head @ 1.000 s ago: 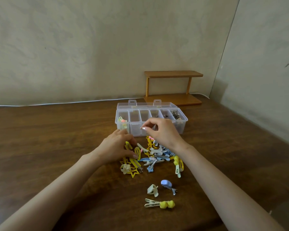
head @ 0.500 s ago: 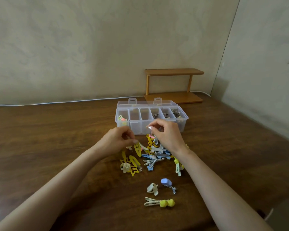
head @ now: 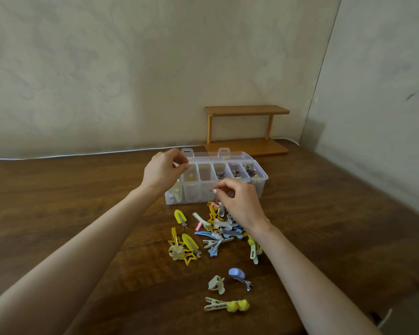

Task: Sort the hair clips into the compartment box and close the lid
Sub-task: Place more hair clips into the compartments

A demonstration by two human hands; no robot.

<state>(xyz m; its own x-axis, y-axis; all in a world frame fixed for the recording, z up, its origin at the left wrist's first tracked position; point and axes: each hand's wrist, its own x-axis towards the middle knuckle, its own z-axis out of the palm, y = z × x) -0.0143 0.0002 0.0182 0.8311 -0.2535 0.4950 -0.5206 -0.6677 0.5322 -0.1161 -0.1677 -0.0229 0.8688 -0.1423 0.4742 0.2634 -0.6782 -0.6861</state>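
The clear compartment box (head: pixel 263 177) stands open mid-table, its lid (head: pixel 237 155) folded back. Its right compartments hold dark clips, and the leftmost holds pale ones. My left hand (head: pixel 163 172) hovers over the leftmost compartment, fingertips pinched on a small hair clip that is barely visible. My right hand (head: pixel 240 201) is just in front of the box, above the pile of hair clips (head: pixel 218 229), thumb and forefinger together with nothing seen between them. Yellow clips (head: pixel 186 246) lie to the left of the pile.
Nearer me lie a purple clip (head: pixel 236 273), a cream claw clip (head: pixel 217 284) and a cream clip with yellow balls (head: pixel 225 305). A small wooden shelf (head: pixel 246 131) stands behind the box against the wall. A white cable (head: pixel 82 154) runs along the table's back edge.
My left hand has left the pile, pinched shut, and risen to the box's leftmost compartment. My right hand has drawn back from over the box to just in front of it.
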